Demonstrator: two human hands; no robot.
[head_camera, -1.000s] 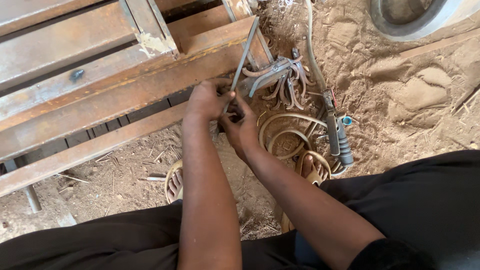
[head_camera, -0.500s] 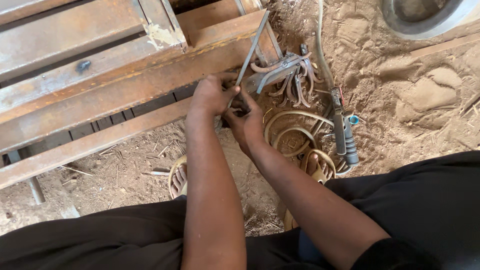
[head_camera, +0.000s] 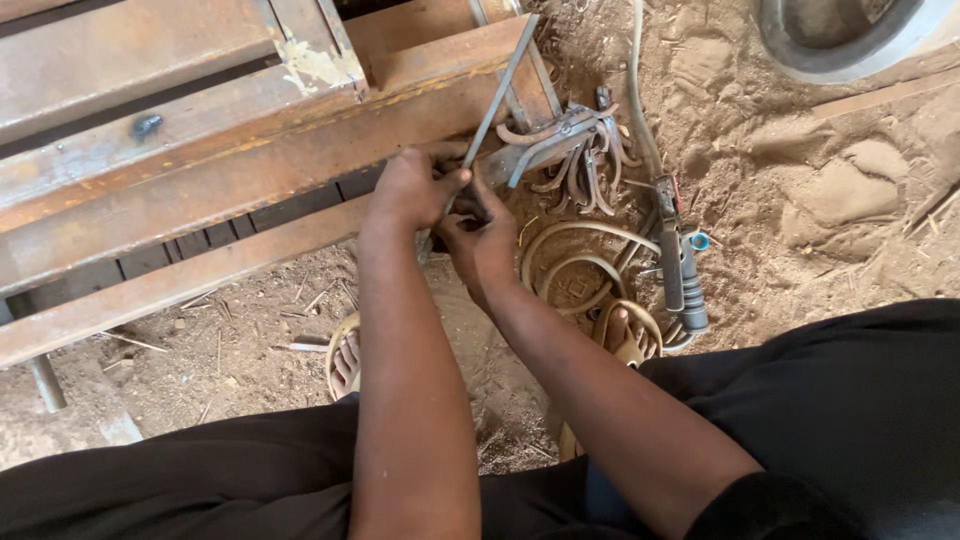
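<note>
My left hand grips the lower end of a thin grey metal rod that slants up and to the right across a rusty steel frame. My right hand is closed just beneath it, touching the same end of the rod against the frame's lower rail; what its fingers hold is hidden. Both forearms reach forward from my lap in dark trousers.
A pile of curved rusty metal pieces lies right of the hands. A welding electrode holder with its cable rests on the sandy ground beside bent metal rings. My sandalled feet stand on the dirt. A round basin rim sits top right.
The view has shifted slightly; both hands stay clasped at the rod's lower end against the frame, with only small adjustments of the fingers.
</note>
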